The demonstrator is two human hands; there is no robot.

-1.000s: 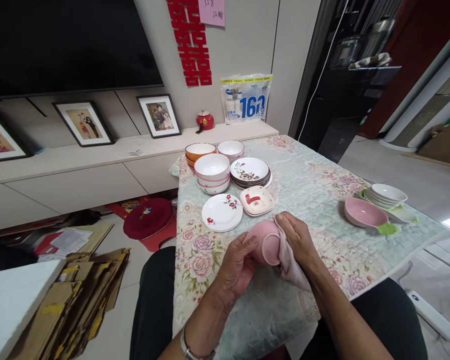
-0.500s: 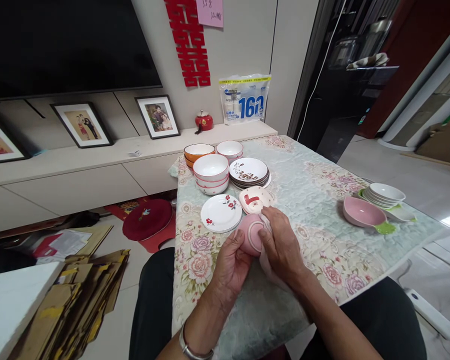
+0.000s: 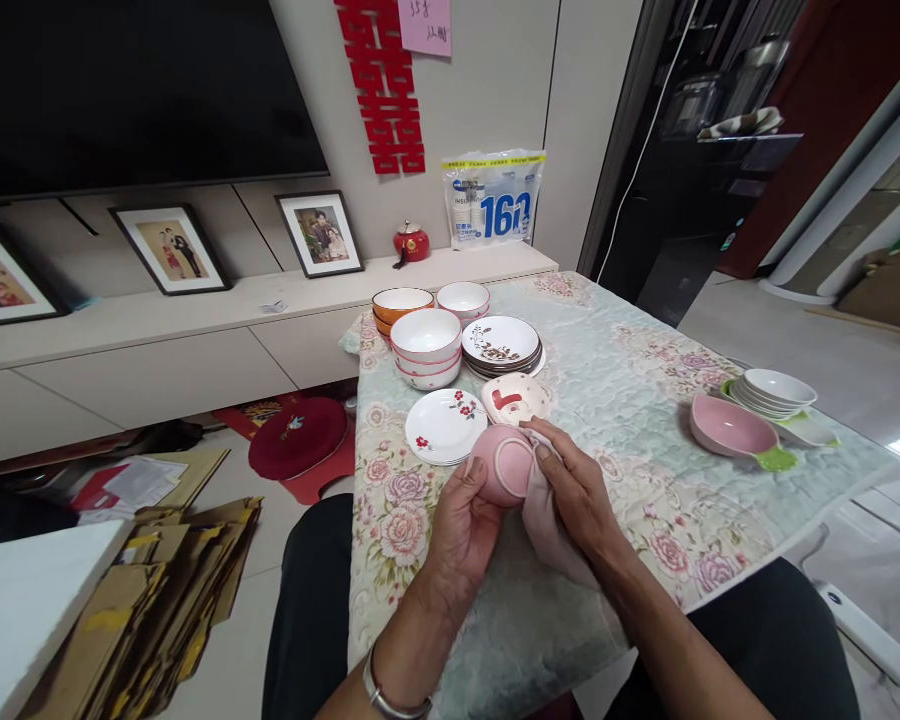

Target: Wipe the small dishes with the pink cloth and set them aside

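A pink bowl (image 3: 504,466) is held bottom-up over the near part of the table, its round foot ring facing me. My left hand (image 3: 461,520) grips it from the left, thumb on the outside. Bunched in my right hand (image 3: 574,490) is a pale pink cloth (image 3: 547,520), pressed against the bowl's right side and hanging below. Just beyond the bowl lie a stack of white plates with red flowers (image 3: 445,425) and a cream dish with a red mark (image 3: 517,398).
Stacked bowls (image 3: 426,345) and brown-patterned plates (image 3: 501,345) stand farther back on the floral tablecloth (image 3: 615,370). At right are a pink leaf-handled bowl (image 3: 733,428) and small white bowls (image 3: 780,388). Flattened cardboard (image 3: 172,590) lies on the floor at left.
My right hand and the cloth have shifted slightly right on the bowl, and more of the bowl's base and the hanging cloth shows. My left hand keeps its grip.
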